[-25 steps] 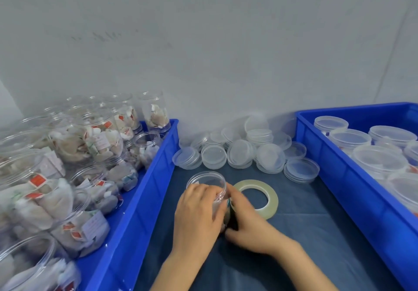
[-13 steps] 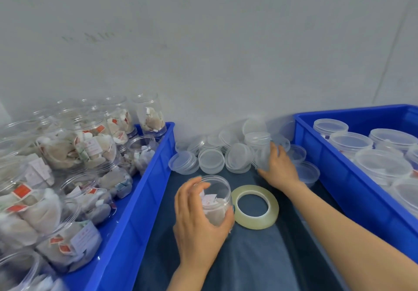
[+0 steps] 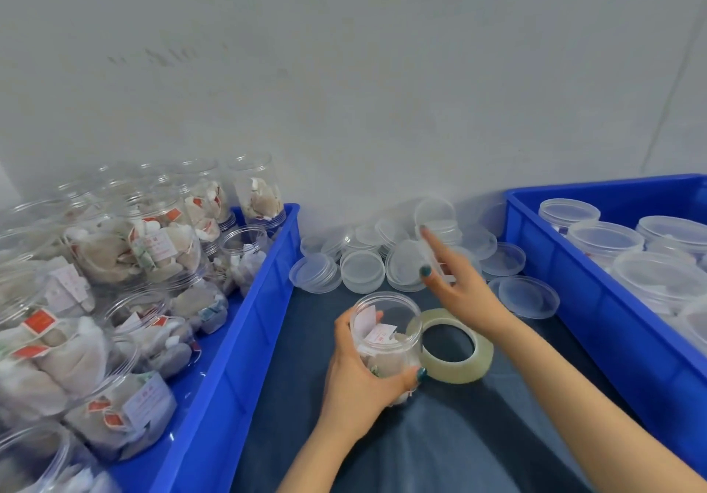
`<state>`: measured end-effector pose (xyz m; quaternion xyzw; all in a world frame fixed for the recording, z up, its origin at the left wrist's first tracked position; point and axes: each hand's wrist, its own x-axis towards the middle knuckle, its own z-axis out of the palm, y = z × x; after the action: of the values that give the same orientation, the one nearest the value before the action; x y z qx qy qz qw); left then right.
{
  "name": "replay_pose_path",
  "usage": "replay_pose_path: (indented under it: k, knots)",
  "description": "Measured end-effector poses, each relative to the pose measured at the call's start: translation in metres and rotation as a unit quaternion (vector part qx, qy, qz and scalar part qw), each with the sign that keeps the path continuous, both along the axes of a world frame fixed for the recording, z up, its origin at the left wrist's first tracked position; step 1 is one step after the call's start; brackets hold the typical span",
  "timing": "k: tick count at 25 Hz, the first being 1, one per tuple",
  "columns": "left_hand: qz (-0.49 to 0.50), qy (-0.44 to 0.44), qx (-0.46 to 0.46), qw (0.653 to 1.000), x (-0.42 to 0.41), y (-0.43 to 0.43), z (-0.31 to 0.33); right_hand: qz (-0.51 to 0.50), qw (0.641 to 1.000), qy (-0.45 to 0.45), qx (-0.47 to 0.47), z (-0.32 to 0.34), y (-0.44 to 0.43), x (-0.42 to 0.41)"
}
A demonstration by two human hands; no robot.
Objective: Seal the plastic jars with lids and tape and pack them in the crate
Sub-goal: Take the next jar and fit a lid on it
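Clear plastic jar (image 3: 384, 343), open-topped and filled with sachets, is gripped upright by the left hand (image 3: 355, 389), whose fingers (image 3: 344, 328) are curled round its wall. Tape (image 3: 455, 347) is laid flat on the bench (image 3: 421, 454) just right of those fingers, beside the jar. A lid (image 3: 440, 263) is pinched by the right hand (image 3: 463, 289) above the loose lids (image 3: 361, 270), beyond the jar.

Placed at left of bench (image 3: 440, 454): crate (image 3: 245, 339) packed with filled jars (image 3: 153, 255). At right: second crate (image 3: 597, 339) holding lidded jars (image 3: 604, 238). Heaped at back, between crates: loose lids (image 3: 361, 270). Stood centre: open jar (image 3: 385, 341), tape roll (image 3: 474, 362) just right of it.
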<state>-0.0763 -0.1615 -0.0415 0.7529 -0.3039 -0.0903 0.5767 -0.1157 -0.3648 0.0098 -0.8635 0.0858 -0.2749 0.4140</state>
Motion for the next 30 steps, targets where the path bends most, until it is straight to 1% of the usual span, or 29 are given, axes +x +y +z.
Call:
replay_pose_path:
  k: [1, 2, 3, 5, 6, 8, 10, 14, 17, 19, 22, 26, 28, 30]
  knots:
    - [-0.010, 0.000, 0.005, 1.000, 0.000, -0.002, 0.001, 0.083, 0.997, -0.008, 0.004, 0.007, 0.013, -0.007]
    - [-0.016, 0.007, 0.010, 1.000, -0.001, -0.005, 0.001, 0.137, 0.990, 0.008, -0.021, 0.014, 0.025, -0.014]
    - [-0.019, 0.018, 0.019, 0.999, -0.001, -0.007, 0.001, 0.162, 0.984, 0.037, -0.064, 0.018, 0.033, -0.019]
    - [-0.027, 0.053, 0.024, 0.998, 0.000, -0.010, 0.000, 0.156, 0.970, 0.087, -0.165, 0.021, 0.043, -0.026]
    - [-0.034, 0.069, 0.018, 0.997, 0.001, -0.011, 0.000, 0.151, 0.964, 0.098, -0.195, 0.022, 0.046, -0.029]
    - [-0.038, 0.078, 0.017, 0.996, 0.002, -0.013, -0.001, 0.149, 0.955, 0.101, -0.237, 0.022, 0.047, -0.031]
    - [-0.031, 0.061, 0.022, 0.997, -0.001, -0.014, 0.000, 0.138, 0.950, 0.090, -0.265, 0.021, 0.047, -0.030]
    - [-0.015, 0.017, 0.033, 0.999, -0.004, -0.009, 0.002, 0.152, 0.961, 0.083, -0.217, 0.021, 0.047, -0.023]
    - [-0.013, 0.030, 0.027, 0.999, -0.005, -0.012, 0.004, 0.160, 0.948, 0.101, -0.255, 0.024, 0.046, -0.020]
    - [-0.022, 0.052, 0.042, 0.998, -0.002, -0.017, 0.005, 0.147, 0.945, 0.107, -0.273, 0.024, 0.048, -0.023]
    - [-0.060, 0.057, 0.082, 0.993, 0.005, -0.019, 0.005, 0.129, 0.951, 0.067, -0.274, 0.019, 0.055, -0.027]
    - [-0.067, 0.044, 0.044, 0.996, 0.010, -0.013, 0.007, 0.130, 0.967, 0.042, -0.216, 0.018, 0.056, -0.026]
    - [-0.100, 0.058, 0.029, 0.993, 0.011, -0.008, 0.004, 0.126, 0.975, 0.032, -0.181, 0.017, 0.058, -0.027]
    - [-0.146, 0.075, 0.046, 0.985, 0.015, -0.002, 0.000, 0.122, 0.980, 0.028, -0.155, 0.015, 0.059, -0.027]
